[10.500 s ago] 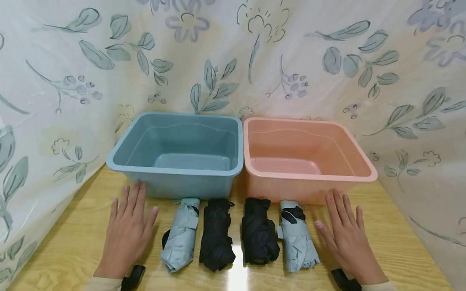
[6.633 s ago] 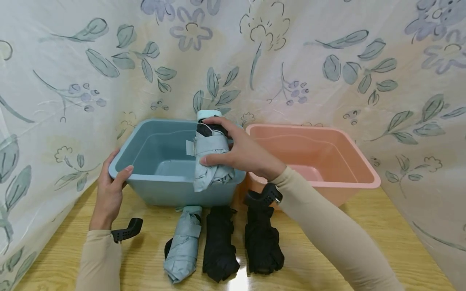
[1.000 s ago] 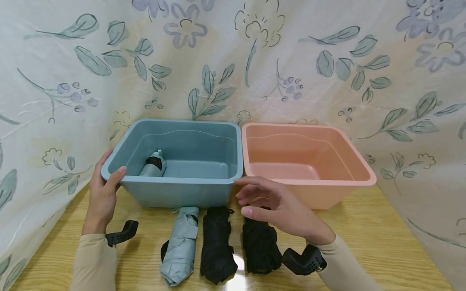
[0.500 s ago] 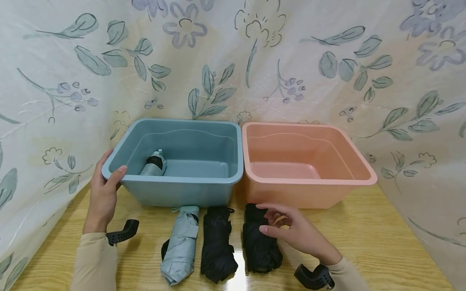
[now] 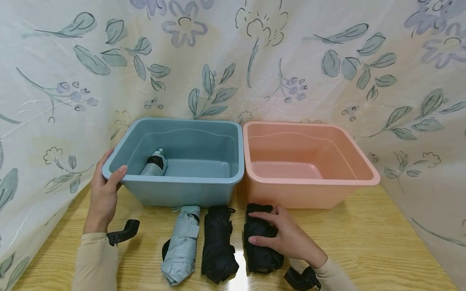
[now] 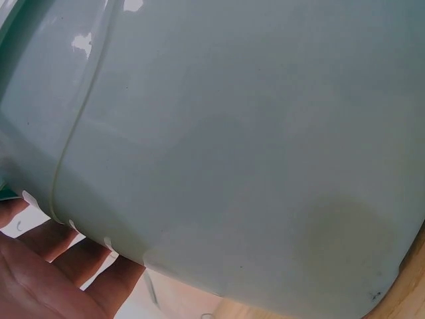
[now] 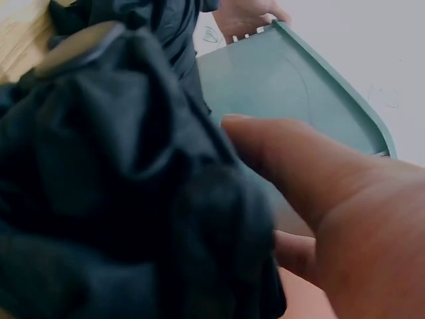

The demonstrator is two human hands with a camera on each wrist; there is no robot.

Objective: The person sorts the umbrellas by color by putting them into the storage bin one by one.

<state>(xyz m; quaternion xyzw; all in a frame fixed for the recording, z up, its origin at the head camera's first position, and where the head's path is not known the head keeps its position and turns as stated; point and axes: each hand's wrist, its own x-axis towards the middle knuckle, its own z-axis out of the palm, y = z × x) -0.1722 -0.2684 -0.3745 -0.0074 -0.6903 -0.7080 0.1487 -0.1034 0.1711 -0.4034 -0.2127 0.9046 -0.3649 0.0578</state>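
A grey umbrella point(image 5: 153, 168) now lies in the blue tub point(image 5: 193, 180) at eight o'clock; right fingers point(image 5: 263, 216) have lowered over a black umbrella point(image 5: 263, 260).

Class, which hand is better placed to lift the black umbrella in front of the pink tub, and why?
Probably the right hand: it is over that umbrella, while the left hand holds the blue tub, farther away.

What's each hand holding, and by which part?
Left hand: the blue bin, by the rim at its near left corner. Right hand: at the rightmost black umbrella; can't tell whether it grips.
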